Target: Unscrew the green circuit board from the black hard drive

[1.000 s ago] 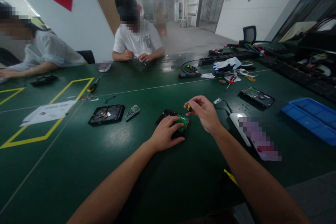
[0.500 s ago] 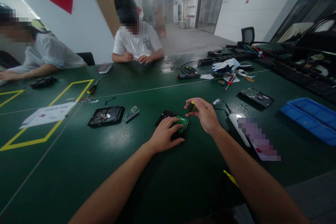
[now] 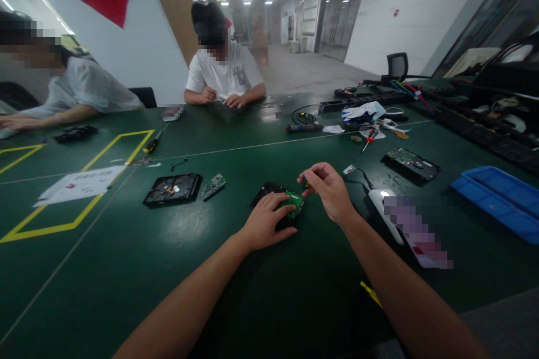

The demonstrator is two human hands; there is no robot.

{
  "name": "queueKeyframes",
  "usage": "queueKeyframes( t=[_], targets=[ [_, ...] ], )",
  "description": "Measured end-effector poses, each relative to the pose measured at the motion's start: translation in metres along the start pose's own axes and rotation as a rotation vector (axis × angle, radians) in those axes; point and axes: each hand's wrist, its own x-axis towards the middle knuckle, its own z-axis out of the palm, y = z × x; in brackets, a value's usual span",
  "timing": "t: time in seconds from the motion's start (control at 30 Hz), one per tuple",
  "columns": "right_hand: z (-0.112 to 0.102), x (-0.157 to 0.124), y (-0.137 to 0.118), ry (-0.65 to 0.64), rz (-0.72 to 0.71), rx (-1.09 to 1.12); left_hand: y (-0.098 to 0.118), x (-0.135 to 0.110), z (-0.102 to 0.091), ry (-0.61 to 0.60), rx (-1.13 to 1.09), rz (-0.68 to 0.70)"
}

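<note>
A black hard drive (image 3: pixel 261 190) with a green circuit board (image 3: pixel 297 199) on top lies on the table in front of me. My left hand (image 3: pixel 269 216) is laid across it, fingers over the board and thumb along the near edge, holding it. Beside the board's right end, my right hand (image 3: pixel 326 188) is closed in a pinch around a small screwdriver (image 3: pixel 309 178) with a yellow and dark handle. Fingers cover most of that screwdriver, and I cannot tell whether its tip touches the board.
To the left lie an opened hard drive (image 3: pixel 172 189), a loose circuit board (image 3: pixel 214 186) and another screwdriver (image 3: pixel 152 142). At right are a white power bank (image 3: pixel 385 216), another hard drive (image 3: pixel 410 164) and a blue tray (image 3: pixel 497 202). Two people sit across the table.
My right hand's fingers have curled further around the screwdriver, whose handle now shows less. My left hand stays on the hard drive. The camera view has shifted slightly.
</note>
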Motion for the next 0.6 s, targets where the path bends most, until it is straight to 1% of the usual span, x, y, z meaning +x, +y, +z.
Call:
queueKeyframes(
  t=[0.2,0.33,0.6],
  targets=[
    [-0.004,0.0,0.002,-0.008,-0.037,0.017,0.001,0.0,-0.002,-0.012,-0.001,-0.008],
    [-0.006,-0.001,0.004,-0.035,-0.026,0.004,0.0,0.0,-0.001,-0.002,-0.009,-0.009],
    [-0.002,-0.001,0.011,0.047,-0.066,-0.041,0.0,0.0,0.0,-0.006,-0.006,-0.007]
  ],
)
